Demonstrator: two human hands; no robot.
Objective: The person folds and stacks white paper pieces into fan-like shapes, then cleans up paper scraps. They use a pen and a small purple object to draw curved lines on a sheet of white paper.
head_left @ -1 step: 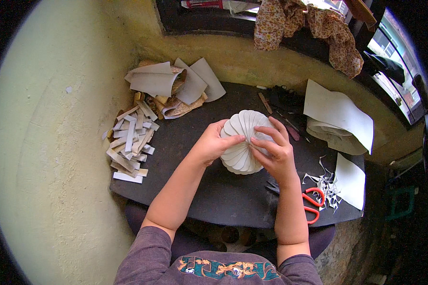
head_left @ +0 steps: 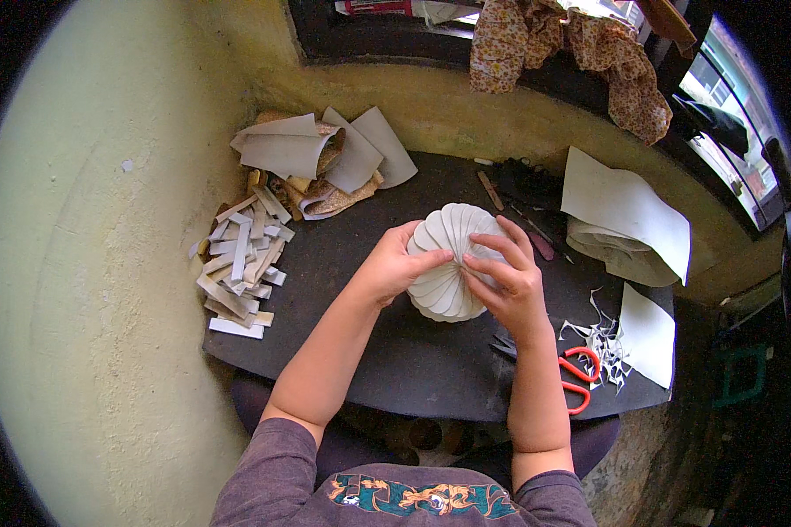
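Note:
A round rosette of overlapping white paper petals (head_left: 448,233) rests on the dark table (head_left: 395,369). My left hand (head_left: 394,265) grips its left side, thumb and fingers pinching toward the middle. My right hand (head_left: 508,279) lies over the right side, with its fingertips pressing the petals at the centre. The two hands nearly meet at the middle of the rosette. Its lower right part is hidden under my right hand.
A pile of cut white strips (head_left: 242,263) lies at the table's left edge, with curled paper sheets (head_left: 316,158) behind it. Large white sheets (head_left: 624,211) sit at the right. Red-handled scissors (head_left: 580,373) and paper scraps (head_left: 602,338) lie near my right forearm. Floral cloth (head_left: 571,44) hangs on the ledge.

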